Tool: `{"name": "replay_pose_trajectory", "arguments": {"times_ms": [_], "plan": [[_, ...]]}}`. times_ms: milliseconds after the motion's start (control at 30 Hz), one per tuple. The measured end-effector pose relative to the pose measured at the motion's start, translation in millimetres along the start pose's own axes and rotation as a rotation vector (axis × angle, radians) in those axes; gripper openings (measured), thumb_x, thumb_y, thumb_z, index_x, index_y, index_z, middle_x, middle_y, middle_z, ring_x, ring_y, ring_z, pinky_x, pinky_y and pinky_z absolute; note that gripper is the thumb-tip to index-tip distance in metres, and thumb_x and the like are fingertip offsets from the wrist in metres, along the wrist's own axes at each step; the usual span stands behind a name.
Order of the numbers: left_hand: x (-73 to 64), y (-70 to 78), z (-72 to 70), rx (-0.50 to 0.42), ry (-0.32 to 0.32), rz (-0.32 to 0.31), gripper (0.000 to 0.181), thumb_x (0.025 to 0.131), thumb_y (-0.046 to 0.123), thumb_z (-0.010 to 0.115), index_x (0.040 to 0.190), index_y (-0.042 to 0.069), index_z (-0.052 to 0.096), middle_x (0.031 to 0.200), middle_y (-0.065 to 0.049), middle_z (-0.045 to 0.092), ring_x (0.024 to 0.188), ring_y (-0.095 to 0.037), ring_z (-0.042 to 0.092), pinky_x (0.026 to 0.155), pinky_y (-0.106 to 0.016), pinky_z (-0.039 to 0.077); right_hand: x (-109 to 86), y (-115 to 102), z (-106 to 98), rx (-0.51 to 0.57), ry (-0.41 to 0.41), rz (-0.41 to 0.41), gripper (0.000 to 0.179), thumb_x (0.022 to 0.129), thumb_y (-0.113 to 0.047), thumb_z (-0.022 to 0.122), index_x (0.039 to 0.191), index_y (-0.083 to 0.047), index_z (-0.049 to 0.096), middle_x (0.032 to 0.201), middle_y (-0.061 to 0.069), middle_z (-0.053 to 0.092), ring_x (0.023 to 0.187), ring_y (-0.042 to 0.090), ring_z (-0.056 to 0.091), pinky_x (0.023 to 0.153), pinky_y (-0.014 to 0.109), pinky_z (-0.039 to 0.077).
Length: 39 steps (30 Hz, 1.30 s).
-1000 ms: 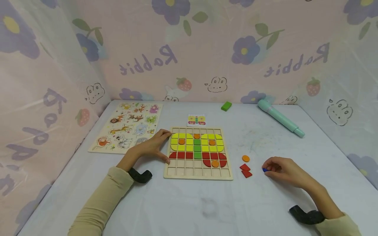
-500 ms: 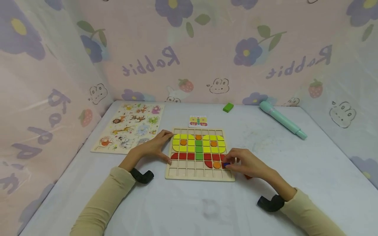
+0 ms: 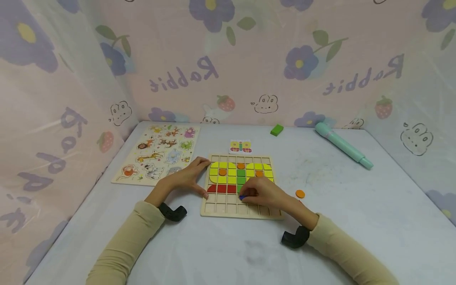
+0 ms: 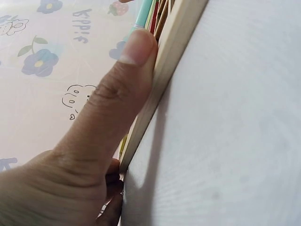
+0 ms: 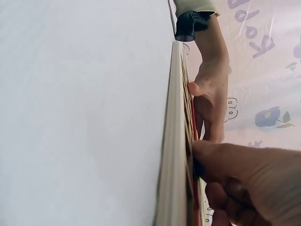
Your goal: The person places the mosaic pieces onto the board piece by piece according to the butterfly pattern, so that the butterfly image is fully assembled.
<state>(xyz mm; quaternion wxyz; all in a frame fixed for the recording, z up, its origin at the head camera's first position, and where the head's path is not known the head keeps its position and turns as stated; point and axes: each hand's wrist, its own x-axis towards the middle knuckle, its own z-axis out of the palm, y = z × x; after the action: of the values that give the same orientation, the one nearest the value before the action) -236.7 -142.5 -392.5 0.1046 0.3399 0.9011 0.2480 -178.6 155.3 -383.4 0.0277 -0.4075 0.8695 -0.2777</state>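
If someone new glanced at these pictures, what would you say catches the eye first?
Most striking is the wooden grid board at the table's centre, part-filled with yellow, green, red and orange tiles. The right hand pinches a small blue piece over the board's lower middle, while the left hand presses against its left edge. Behind lie an animal puzzle at the left and a mint-green pen at the right.

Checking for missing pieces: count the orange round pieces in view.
4: three in the grid board, at and, and one loose on the table at. The right hand may hide another.
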Motion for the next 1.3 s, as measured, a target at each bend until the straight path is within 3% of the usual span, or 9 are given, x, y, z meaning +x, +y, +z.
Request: {"name": "replay_pose_trajectory", "arguments": {"times_ms": [467, 667, 800, 1033, 1300], "plan": [[1.2, -1.9, 1.1, 0.006, 0.006, 0.008, 0.118, 0.058, 0.056, 0.082, 0.145, 0.001, 0.025, 0.143, -0.013, 0.025, 0.134, -0.026, 0.026, 0.109, -0.043, 0.028, 5.5, 0, 3, -0.023, 0.026, 0.039, 0.009, 0.08, -0.02, 0.075, 0.086, -0.016, 0.07, 0.078, -0.012, 0.059, 0.067, 0.005, 0.048, 0.058, 0.018, 0.045], [1.5, -3.5, 2.0, 0.004, 0.007, 0.006, 0.118, 0.057, 0.057, 0.082, 0.145, 0.001, 0.025, 0.143, -0.013, 0.025, 0.134, -0.026, 0.026, 0.109, -0.043, 0.028, -2.8, 4, -7, 0.008, 0.091, 0.004, 0.012, 0.08, -0.02, 0.075, 0.089, -0.014, 0.069, 0.081, -0.011, 0.06, 0.071, 0.007, 0.048, 0.06, 0.02, 0.044], [1.4, -2.9, 1.4, 0.012, 0.005, 0.006, 0.118, 0.058, 0.057, 0.081, 0.145, 0.001, 0.024, 0.143, -0.012, 0.025, 0.134, -0.026, 0.027, 0.109, -0.042, 0.028, -19.0, 12, -22, 0.022, 0.151, 0.009, 0.013, 0.079, -0.018, 0.075, 0.09, -0.014, 0.068, 0.081, -0.011, 0.06, 0.072, 0.007, 0.049, 0.06, 0.021, 0.045], [-0.4, 1.0, -1.7, 0.017, 0.005, 0.007, 0.117, 0.059, 0.055, 0.081, 0.145, 0.0, 0.025, 0.142, -0.014, 0.025, 0.134, -0.027, 0.027, 0.109, -0.044, 0.028, -65.4, 40, -48, 0.022, 0.22, 0.041, 0.019, 0.079, -0.008, 0.074, 0.096, -0.011, 0.067, 0.089, -0.006, 0.062, 0.076, 0.007, 0.052, 0.063, 0.024, 0.048], [-0.3, 1.2, -1.2, 0.002, -0.003, 0.01, 0.117, 0.06, 0.053, 0.082, 0.145, -0.001, 0.024, 0.143, -0.014, 0.024, 0.135, -0.027, 0.025, 0.109, -0.043, 0.028, -111.7, 61, -68, 0.069, 0.115, 0.156, 0.024, 0.083, -0.005, 0.069, 0.105, -0.012, 0.064, 0.099, 0.0, 0.063, 0.084, 0.012, 0.053, 0.072, 0.023, 0.05]]}}
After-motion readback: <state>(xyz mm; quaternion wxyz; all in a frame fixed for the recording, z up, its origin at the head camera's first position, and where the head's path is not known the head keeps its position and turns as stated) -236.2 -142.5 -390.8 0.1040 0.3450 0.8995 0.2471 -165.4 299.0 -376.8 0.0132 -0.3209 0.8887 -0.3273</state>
